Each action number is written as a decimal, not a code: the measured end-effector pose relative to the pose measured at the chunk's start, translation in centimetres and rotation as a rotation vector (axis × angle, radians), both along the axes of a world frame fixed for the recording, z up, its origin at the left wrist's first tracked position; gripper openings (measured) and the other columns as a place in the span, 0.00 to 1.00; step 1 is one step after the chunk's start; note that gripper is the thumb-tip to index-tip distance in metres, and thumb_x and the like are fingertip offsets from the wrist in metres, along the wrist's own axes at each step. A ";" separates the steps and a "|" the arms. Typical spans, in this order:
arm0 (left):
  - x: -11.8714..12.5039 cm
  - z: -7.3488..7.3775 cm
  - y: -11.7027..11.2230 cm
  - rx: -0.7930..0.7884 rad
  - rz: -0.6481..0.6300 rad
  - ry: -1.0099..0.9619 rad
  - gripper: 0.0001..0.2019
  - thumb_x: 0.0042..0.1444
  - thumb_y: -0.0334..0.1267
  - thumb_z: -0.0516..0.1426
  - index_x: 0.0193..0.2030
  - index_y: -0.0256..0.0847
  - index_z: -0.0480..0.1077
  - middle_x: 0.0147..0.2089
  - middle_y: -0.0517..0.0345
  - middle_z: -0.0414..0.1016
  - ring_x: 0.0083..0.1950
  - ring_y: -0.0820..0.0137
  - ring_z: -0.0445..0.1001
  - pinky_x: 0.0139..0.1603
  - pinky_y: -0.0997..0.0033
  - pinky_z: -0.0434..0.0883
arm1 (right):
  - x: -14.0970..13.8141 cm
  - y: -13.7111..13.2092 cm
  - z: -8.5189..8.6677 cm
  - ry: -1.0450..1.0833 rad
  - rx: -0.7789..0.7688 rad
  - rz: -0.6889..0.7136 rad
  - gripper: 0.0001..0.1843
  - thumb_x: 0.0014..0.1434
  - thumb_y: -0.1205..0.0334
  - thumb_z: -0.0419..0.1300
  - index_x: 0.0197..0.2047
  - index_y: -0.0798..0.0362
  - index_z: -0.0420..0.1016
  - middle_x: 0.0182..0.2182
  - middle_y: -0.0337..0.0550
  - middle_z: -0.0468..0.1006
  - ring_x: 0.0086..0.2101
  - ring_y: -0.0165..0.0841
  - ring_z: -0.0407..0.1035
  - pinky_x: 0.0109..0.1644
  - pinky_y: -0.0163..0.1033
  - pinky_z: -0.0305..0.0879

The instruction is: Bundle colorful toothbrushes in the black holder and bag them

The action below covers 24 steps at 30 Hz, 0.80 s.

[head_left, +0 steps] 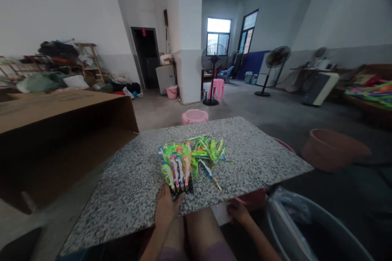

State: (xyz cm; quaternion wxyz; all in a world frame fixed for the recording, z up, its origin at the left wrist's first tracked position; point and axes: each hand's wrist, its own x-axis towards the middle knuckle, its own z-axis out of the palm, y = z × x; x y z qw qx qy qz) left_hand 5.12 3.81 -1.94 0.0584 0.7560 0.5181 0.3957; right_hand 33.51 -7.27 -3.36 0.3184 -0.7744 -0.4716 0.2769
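On the speckled table, a bunch of bright pen-like toys in green, pink, blue and orange stands in a black holder. White shapes run along them. My left hand closes around the holder's near left side, thumb along the front. Beside it lies a loose pile of similar pen-like toys, one pointing toward me. Below the table's near edge, my right hand has curled fingers. It is next to a white sheet-like thing; what the fingers hold is too blurred to make out.
A large cardboard box lies open at the left. Near my right arm are a red basin and a big tub with clear plastic in it. Beyond the table are a pink stool, a pink bucket and standing fans.
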 end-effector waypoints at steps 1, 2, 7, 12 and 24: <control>0.0 -0.1 0.0 0.009 0.002 0.003 0.24 0.56 0.55 0.54 0.48 0.35 0.63 0.45 0.41 0.72 0.53 0.50 0.71 0.51 0.50 0.71 | -0.6 -0.4 0.6 0.069 -0.026 0.085 0.17 0.60 0.51 0.59 0.28 0.57 0.74 0.22 0.37 0.75 0.19 0.29 0.68 0.21 0.33 0.63; 0.0 -0.2 0.0 0.015 0.003 0.005 0.23 0.56 0.54 0.54 0.48 0.36 0.63 0.45 0.42 0.72 0.52 0.51 0.72 0.50 0.50 0.71 | -1.1 -0.5 1.5 0.123 -0.020 0.162 0.21 0.60 0.47 0.56 0.26 0.56 0.73 0.19 0.37 0.73 0.16 0.29 0.66 0.19 0.33 0.60; 0.1 0.0 -0.3 0.047 0.016 0.037 0.23 0.56 0.49 0.55 0.53 0.36 0.61 0.49 0.42 0.71 0.55 0.52 0.71 0.53 0.51 0.70 | -3.7 3.4 7.8 -0.333 0.249 0.033 0.19 0.61 0.50 0.55 0.45 0.57 0.73 0.38 0.50 0.77 0.34 0.37 0.73 0.36 0.38 0.66; 0.2 -0.4 -0.8 0.093 0.032 0.105 0.26 0.57 0.48 0.55 0.57 0.32 0.59 0.54 0.38 0.71 0.57 0.52 0.70 0.57 0.52 0.68 | -4.9 7.0 9.4 -0.650 -0.115 0.098 0.13 0.63 0.70 0.48 0.45 0.58 0.73 0.42 0.56 0.77 0.42 0.39 0.74 0.41 0.38 0.62; -0.4 -0.3 -1.2 0.109 0.081 -0.123 0.18 0.63 0.37 0.47 0.59 0.37 0.60 0.57 0.40 0.68 0.59 0.56 0.68 0.57 0.52 0.70 | 0.4 4.0 6.7 -0.536 -0.058 0.153 0.10 0.59 0.70 0.50 0.41 0.57 0.70 0.34 0.51 0.78 0.36 0.37 0.72 0.40 0.36 0.59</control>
